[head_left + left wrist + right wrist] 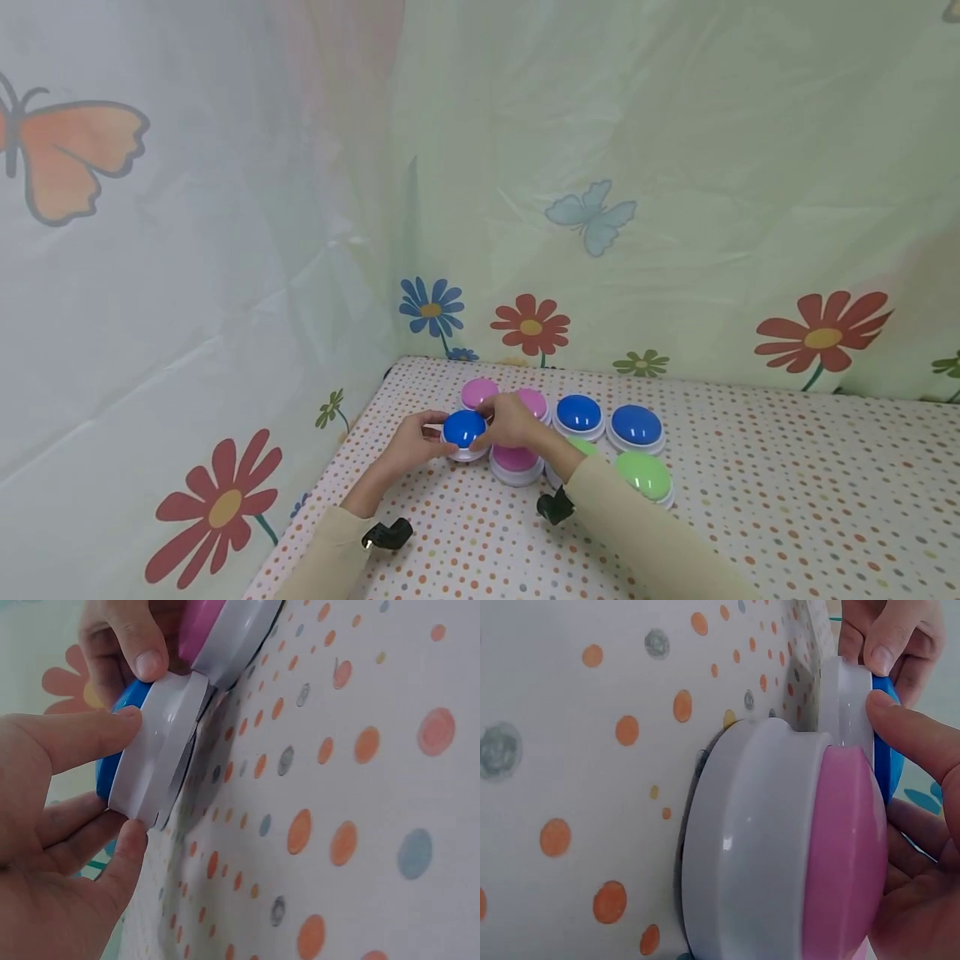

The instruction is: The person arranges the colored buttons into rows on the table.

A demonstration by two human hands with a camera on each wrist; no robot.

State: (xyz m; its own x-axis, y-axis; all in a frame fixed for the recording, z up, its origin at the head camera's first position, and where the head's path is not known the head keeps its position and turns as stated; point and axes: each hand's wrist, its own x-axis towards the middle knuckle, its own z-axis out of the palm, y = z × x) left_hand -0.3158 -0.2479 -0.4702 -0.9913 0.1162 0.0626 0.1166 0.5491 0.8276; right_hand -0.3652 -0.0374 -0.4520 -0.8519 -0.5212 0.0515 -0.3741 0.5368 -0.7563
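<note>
A round blue push button (464,428) with a white base sits at the left end of a group of similar buttons. My left hand (414,440) holds it from the left, thumb at the near side and fingers round the far side. From the right, my right hand (512,422) grips the same button, its thumb on the rim in the right wrist view. Close beside the base stands a pink button (847,847), partly under my right hand in the head view. Another pink button (480,391) is just behind the blue one.
A third pink button (534,402) shows past my right hand. Two more blue buttons (578,412) stand to the right, with green buttons (645,473) in front, one partly hidden by my right arm. The dotted tablecloth (795,483) meets printed curtains (697,208) behind and left.
</note>
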